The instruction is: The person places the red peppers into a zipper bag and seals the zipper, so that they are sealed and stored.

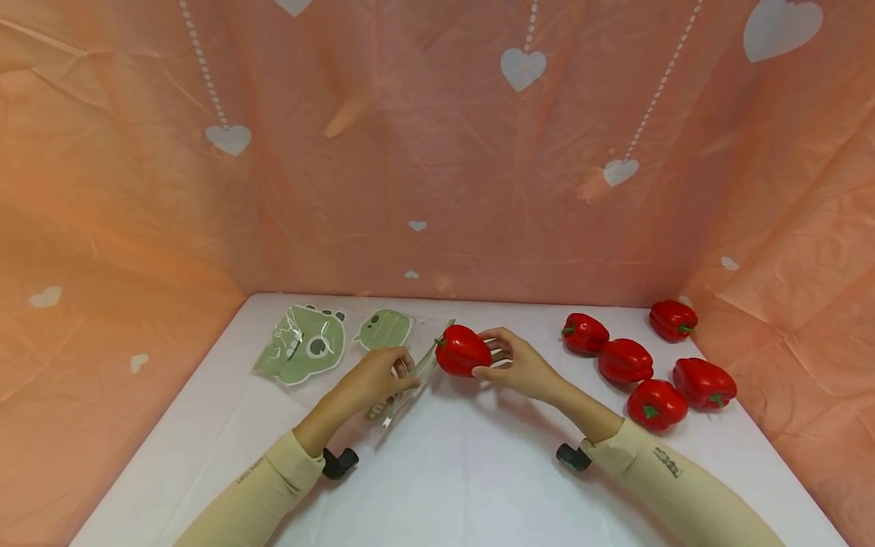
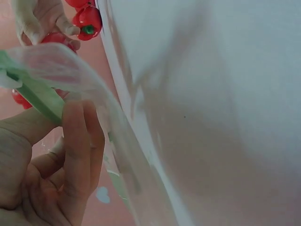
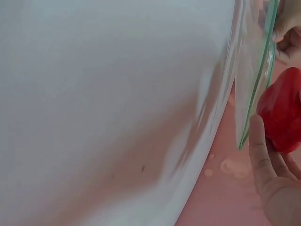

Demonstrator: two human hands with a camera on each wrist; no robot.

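A red bell pepper [image 1: 463, 351] with a green stem is gripped by my right hand [image 1: 516, 367], its stem end turned left. It is held at the mouth of a clear zip bag [image 3: 256, 89] with a green rim and a green cartoon print. My left hand [image 1: 378, 377] pinches the bag's edge between thumb and fingers, as the left wrist view shows. In the right wrist view the pepper [image 3: 282, 110] is right beside the bag's rim, and my fingers curve round it. Whether the pepper has passed inside the rim, I cannot tell.
Several more red bell peppers [image 1: 625, 361] lie at the right of the white table [image 1: 451, 471]. A green cartoon dinosaur face [image 1: 311, 346] on clear plastic lies flat at the left, with a second green print [image 1: 386, 330] beside it. An orange curtain [image 1: 437, 167] with hearts encloses the back and sides.
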